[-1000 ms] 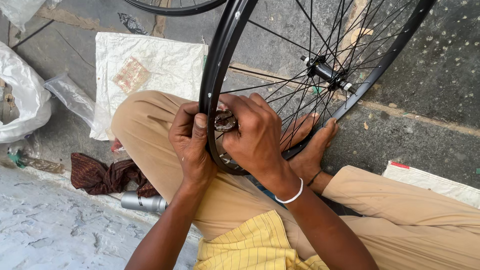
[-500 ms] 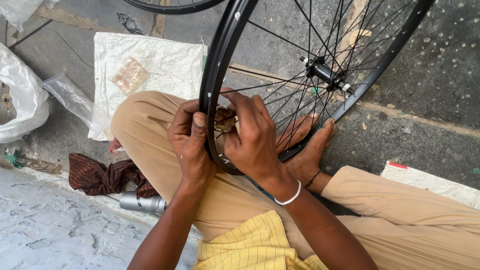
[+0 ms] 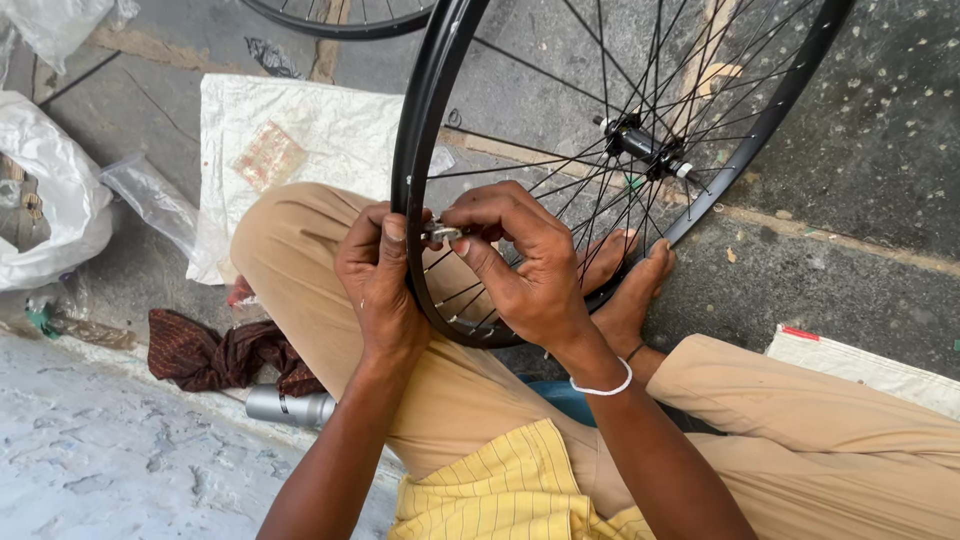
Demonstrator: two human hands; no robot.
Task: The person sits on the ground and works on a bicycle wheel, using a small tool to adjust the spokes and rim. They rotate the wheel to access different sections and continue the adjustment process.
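We sit cross-legged on the floor (image 3: 840, 150) with a black wheel (image 3: 420, 130) standing upright across our lap, its rim resting between our knees and its spokes (image 3: 560, 160) fanning up to the hub (image 3: 645, 147) above our bare feet (image 3: 625, 285). Our left hand (image 3: 378, 285) is wrapped around the rim from the outer side, thumb laid up along the black metal. Our right hand (image 3: 525, 265) reaches in from the spoke side, its thumb and forefinger pinched on a small silvery tool (image 3: 443, 234) held right against the inner face of the rim, just beside the left thumb. So both hands are closed, one on the rim and one on the tool, and they sit close together with only the rim between them. A white band (image 3: 603, 385) circles the right wrist. Behind the wheel a white sack (image 3: 300, 140) lies flat on the floor, with a clear plastic bag (image 3: 150, 200) at its left edge and a larger white bag (image 3: 50, 200) further left. Beside our left thigh a dark red cloth (image 3: 215, 355) is bunched up, and a grey metal cylinder (image 3: 290, 407) lies just in front of it. Part of a second wheel (image 3: 330, 18) shows at the top edge of the view.
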